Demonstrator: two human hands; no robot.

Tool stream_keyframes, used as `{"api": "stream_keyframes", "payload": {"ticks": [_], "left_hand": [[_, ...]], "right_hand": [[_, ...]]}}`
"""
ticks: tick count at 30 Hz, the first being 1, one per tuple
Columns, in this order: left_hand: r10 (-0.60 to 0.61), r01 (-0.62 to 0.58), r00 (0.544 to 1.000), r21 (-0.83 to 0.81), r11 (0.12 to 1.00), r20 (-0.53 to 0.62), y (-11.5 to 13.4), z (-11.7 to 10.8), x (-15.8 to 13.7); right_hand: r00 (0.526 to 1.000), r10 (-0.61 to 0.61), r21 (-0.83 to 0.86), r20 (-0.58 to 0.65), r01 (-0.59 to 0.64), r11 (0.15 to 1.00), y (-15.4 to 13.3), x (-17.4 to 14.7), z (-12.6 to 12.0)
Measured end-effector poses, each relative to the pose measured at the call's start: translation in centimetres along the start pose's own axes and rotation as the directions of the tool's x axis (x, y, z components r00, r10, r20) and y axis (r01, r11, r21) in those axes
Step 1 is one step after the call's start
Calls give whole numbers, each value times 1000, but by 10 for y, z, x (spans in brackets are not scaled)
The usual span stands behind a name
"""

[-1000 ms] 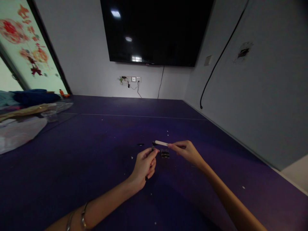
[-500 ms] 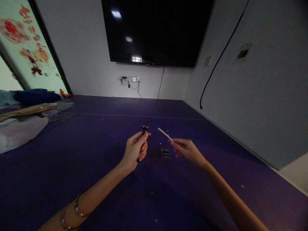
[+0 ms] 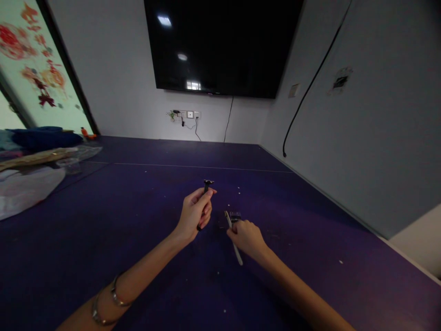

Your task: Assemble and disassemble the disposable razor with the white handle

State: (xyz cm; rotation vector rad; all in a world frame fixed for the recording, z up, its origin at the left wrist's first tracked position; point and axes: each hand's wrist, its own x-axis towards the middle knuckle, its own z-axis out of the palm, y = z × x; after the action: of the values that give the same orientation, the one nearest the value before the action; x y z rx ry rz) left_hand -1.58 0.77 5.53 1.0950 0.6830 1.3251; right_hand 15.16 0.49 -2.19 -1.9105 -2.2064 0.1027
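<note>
My left hand (image 3: pixel 195 214) is closed round the dark handle of a razor (image 3: pixel 206 185), its T-shaped head pointing up above my thumb. Low over the purple surface, my right hand (image 3: pixel 248 236) has its fingers curled at a slim white toothbrush (image 3: pixel 237 254). The toothbrush slants, with its head toward the far side and its handle end toward me; whether it rests on the surface I cannot tell. Just beyond the right knuckles lies a small dark case with slots (image 3: pixel 235 215), partly covered by that hand.
The purple surface (image 3: pixel 138 257) stretches to the wall, with small white specks on it. Plastic bags (image 3: pixel 31 188) and dark blue cloth (image 3: pixel 48 138) lie at the left. A television (image 3: pixel 223 46) hangs ahead, above sockets (image 3: pixel 190 114). A black cable (image 3: pixel 310 87) hangs along the right wall.
My right hand has come down and toward me with the toothbrush, now beside the dark case and partly over it. The toothbrush has turned steeper. My left hand stays nearly still with the razor.
</note>
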Motion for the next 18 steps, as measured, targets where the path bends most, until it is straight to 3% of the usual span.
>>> {"api": "stream_keyframes", "payload": {"ticks": [10,18], "left_hand": [[-9,9,1000,-2,1000,14,-4,-1,1],[-33,33,999,16,999,13,-12,-1,2]], "right_hand": [[998,36,-83,47,-32,996,-12,1,15],[999,26,-71,24,-25,997,-6,3,9]]}}
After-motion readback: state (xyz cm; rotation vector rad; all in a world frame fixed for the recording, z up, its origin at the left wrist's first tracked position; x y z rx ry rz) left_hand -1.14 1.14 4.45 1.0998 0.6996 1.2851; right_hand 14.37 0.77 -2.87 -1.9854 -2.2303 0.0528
